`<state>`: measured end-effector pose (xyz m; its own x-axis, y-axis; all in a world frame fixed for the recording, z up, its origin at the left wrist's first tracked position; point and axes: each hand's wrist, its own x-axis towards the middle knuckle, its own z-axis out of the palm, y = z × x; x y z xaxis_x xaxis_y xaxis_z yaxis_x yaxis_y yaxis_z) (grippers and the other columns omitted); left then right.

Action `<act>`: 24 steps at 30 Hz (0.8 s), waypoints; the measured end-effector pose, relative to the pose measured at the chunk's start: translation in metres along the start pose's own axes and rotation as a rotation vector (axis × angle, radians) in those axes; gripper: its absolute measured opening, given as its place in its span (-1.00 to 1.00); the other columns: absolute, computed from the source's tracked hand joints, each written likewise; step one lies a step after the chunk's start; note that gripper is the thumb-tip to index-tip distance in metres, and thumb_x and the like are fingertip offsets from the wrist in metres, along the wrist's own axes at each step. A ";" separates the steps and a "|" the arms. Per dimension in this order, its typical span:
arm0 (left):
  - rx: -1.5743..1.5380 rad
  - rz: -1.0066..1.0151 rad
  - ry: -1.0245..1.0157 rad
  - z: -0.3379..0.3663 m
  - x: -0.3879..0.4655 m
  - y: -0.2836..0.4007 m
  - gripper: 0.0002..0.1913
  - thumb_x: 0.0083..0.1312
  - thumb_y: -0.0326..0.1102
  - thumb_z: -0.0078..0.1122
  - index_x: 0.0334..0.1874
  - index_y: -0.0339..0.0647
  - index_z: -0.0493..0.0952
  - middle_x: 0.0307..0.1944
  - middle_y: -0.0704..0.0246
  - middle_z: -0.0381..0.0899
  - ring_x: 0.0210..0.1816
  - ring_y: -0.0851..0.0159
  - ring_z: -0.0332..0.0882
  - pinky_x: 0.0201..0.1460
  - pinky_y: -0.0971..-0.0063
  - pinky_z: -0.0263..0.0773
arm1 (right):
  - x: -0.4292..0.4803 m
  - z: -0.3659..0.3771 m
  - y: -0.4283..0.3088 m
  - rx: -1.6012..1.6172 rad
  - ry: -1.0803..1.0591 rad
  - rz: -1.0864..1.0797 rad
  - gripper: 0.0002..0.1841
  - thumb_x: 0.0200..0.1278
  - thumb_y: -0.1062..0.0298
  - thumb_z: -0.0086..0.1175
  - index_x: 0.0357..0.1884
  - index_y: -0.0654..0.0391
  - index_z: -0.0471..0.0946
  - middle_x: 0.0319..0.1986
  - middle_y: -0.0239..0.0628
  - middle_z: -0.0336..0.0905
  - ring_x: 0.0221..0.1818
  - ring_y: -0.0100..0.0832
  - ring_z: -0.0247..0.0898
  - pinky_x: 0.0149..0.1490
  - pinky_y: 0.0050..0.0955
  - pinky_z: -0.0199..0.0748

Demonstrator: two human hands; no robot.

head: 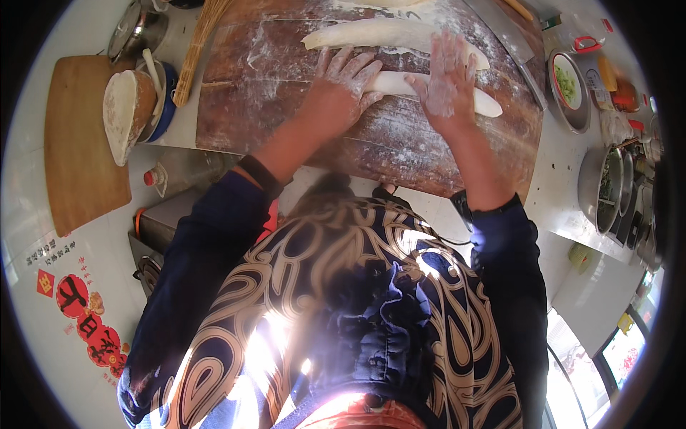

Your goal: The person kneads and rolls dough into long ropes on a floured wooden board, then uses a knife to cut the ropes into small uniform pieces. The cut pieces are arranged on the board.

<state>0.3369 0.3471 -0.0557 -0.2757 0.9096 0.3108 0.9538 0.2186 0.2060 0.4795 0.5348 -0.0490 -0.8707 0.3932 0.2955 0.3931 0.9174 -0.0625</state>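
A smooth, pale dough log [395, 82] lies on a large flour-dusted wooden board [407, 153] in front of me. My left hand [345, 75] rests with spread fingers over its left end, the thumb alongside the dough. Palm down, my right hand [447, 80] lies across the log, and the rounded right end shows beyond it. Flour coats both hands. Just past my fingertips stretches a longer, flatter dough strip [375, 35]. Part of another dough piece [394, 2] shows at the top edge. Neither hand wraps around the dough.
A large knife [501, 35] lies at the board's right. Beyond are a bowl of chopped greens [565, 83] and a steel basin [595, 187]. Leftward are a straw brush [198, 53], a floury scoop [126, 107] over a blue bowl [169, 88], and a wooden cutting board [80, 145].
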 end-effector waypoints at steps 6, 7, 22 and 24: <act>-0.037 0.023 -0.025 -0.002 -0.011 0.006 -0.40 0.37 -0.10 0.27 0.45 -0.03 0.43 0.36 0.32 0.48 0.46 0.02 0.27 0.58 -0.11 0.05 | -0.044 -0.023 -0.005 0.127 -0.194 -0.011 -0.08 0.42 -0.15 0.10 0.61 0.25 0.05 0.63 0.00 -0.12 0.67 0.01 -0.23 0.65 -0.02 -0.23; -0.094 0.008 -0.044 -0.006 -0.019 0.009 -0.39 0.34 -0.14 0.30 0.45 -0.02 0.42 0.36 0.30 0.47 0.46 0.02 0.28 0.58 -0.09 0.07 | -0.066 -0.036 -0.009 0.133 -0.263 -0.011 -0.09 0.39 -0.10 0.14 0.60 0.23 0.07 0.61 -0.01 -0.06 0.65 0.00 -0.17 0.64 -0.01 -0.18; -0.085 0.130 -0.109 -0.020 -0.004 0.011 -0.48 0.21 -0.34 0.35 0.28 -0.02 0.56 0.18 0.31 0.58 0.26 0.01 0.48 0.41 0.03 0.32 | -0.081 -0.052 0.036 0.077 -0.501 -0.018 -0.28 0.31 0.12 0.26 0.50 -0.02 0.33 0.37 -0.21 0.41 0.45 -0.11 0.24 0.50 -0.12 0.23; -0.015 0.200 0.065 -0.019 0.013 0.006 -0.53 0.21 -0.44 0.24 0.22 -0.06 0.58 0.12 0.31 0.59 0.19 0.04 0.50 0.32 0.03 0.34 | -0.065 -0.047 0.038 -0.024 -0.303 -0.034 -0.32 0.31 0.18 0.24 0.48 -0.01 0.36 0.36 -0.22 0.43 0.43 -0.12 0.27 0.49 -0.13 0.28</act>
<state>0.3365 0.3536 -0.0328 -0.0889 0.9096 0.4058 0.9885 0.0307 0.1478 0.5653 0.5416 -0.0254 -0.9306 0.3661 -0.0014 0.3660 0.9300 -0.0340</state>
